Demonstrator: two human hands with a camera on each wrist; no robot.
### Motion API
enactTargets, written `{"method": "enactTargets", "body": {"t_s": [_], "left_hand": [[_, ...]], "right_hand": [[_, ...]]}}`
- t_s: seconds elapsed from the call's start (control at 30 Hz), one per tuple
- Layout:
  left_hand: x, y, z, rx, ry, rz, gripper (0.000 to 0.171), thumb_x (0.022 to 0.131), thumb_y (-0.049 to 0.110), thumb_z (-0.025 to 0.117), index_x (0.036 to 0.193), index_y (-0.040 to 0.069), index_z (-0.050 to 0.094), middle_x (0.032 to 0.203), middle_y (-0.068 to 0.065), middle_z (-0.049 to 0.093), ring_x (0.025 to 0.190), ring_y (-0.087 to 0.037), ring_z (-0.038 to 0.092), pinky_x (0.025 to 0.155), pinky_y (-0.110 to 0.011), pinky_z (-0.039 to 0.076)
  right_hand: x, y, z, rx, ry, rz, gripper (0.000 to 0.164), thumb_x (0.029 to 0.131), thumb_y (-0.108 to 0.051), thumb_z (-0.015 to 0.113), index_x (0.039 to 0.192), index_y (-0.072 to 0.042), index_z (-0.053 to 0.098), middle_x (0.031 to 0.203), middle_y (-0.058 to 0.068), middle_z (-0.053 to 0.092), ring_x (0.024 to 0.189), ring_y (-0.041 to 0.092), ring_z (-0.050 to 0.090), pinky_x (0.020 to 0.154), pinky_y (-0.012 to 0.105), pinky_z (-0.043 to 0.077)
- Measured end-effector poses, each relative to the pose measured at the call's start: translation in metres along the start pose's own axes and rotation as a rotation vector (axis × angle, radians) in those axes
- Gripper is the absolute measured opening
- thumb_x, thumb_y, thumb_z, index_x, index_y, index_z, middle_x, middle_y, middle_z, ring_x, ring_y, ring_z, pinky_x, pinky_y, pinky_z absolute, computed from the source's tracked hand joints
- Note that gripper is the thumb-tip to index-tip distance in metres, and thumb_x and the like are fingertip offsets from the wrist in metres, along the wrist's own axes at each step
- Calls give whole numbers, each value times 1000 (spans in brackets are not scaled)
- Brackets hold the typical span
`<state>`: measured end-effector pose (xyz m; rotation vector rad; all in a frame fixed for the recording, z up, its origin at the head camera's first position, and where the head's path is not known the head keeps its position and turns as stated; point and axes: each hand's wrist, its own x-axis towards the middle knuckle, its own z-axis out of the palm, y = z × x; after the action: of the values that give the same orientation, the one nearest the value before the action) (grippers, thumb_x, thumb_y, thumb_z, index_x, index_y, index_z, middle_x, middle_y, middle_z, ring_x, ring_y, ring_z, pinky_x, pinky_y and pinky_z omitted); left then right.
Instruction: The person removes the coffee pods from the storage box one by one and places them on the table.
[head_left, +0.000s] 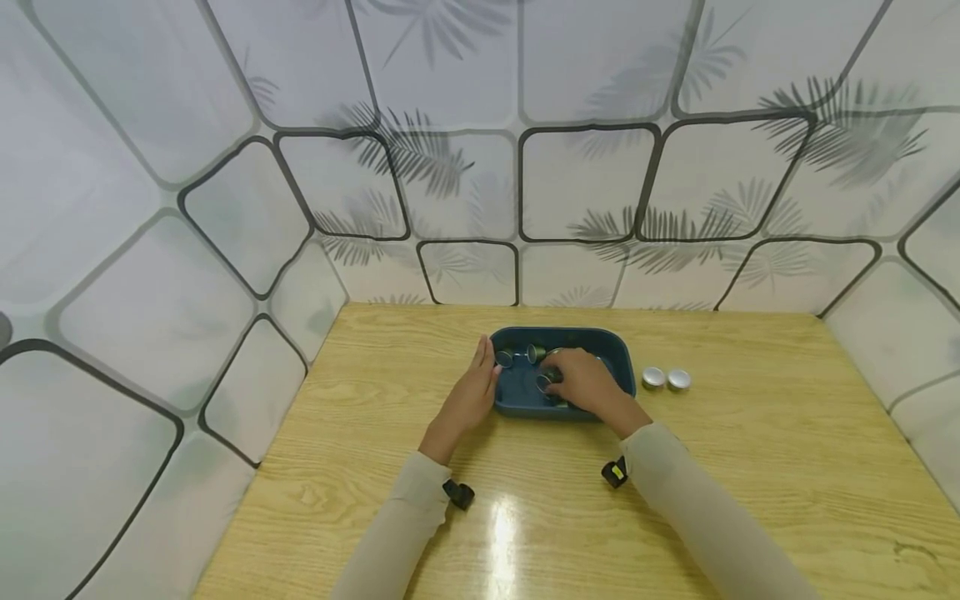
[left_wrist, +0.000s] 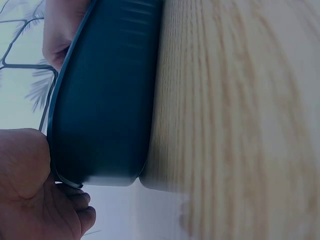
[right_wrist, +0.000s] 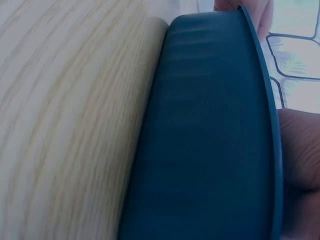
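A dark blue rectangular tub (head_left: pixel 517 400) stands on the table with several green coffee capsules inside, among them one capsule (head_left: pixel 536 353) near its back wall and another capsule (head_left: pixel 504 358) in the left corner. My left hand (head_left: pixel 474 392) rests against the tub's left end, its fingers extended along the rim. My right hand (head_left: pixel 588 382) reaches over the near rim and pinches a coffee capsule (head_left: pixel 544 382) low inside the tub. In the right wrist view the tub's wall (right_wrist: pixel 210 130) hides the right fingertips.
Two capsules with silver lids, a left one (head_left: pixel 653 378) and a right one (head_left: pixel 678 380), sit side by side on the wooden table (head_left: pixel 750 467) to the tub's right. A patterned wall covering (head_left: pixel 465 183) rises behind the table.
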<state>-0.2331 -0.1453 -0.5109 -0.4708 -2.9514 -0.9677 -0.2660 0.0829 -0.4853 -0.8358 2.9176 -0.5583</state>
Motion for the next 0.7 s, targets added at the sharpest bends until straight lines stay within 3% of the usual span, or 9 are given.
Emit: {"method": "enactTargets", "body": {"t_s": [0.13,0.27,0.5,0.63,0.7], "left_hand": [[0,2,0,-21,-2,-4,59,114,23,33,159,-5,8,168,-17,-2,153,-31,18,120,-43,27],[-1,3,0,-29,4,-12,59,114,23,32,160,-4,7,169,-16,-2,152,-31,19,120,-44,27],[-2,1,2,-14,0,-11,60,114,24,33,160,-5,9,169,-17,0,151,-32,21,119,-44,29],[-2,2,1,-7,9,-13,60,113,24,34,160,-4,9,169,-16,0,151,-32,22,119,-45,30],[-1,2,0,2,10,-17,60,113,24,34,160,-4,9,169,-16,0,151,-32,22,119,-45,30]], "right_hand": [[-2,2,-5,-22,-16,-74,43,84,-16,86,125,-12,74,126,8,69,115,30,64,92,48,55],[-1,5,-5,-10,-49,-131,42,83,-10,85,124,-12,74,127,8,68,115,29,64,94,47,54],[0,7,2,58,-113,-92,38,86,-11,82,124,-10,74,119,6,73,104,25,69,97,51,52],[2,8,4,41,-91,-101,35,87,-13,82,122,-10,75,112,5,74,94,20,70,91,48,55],[3,8,5,43,-86,-98,34,88,-14,81,121,-10,75,111,5,75,90,18,70,82,43,57]]}}
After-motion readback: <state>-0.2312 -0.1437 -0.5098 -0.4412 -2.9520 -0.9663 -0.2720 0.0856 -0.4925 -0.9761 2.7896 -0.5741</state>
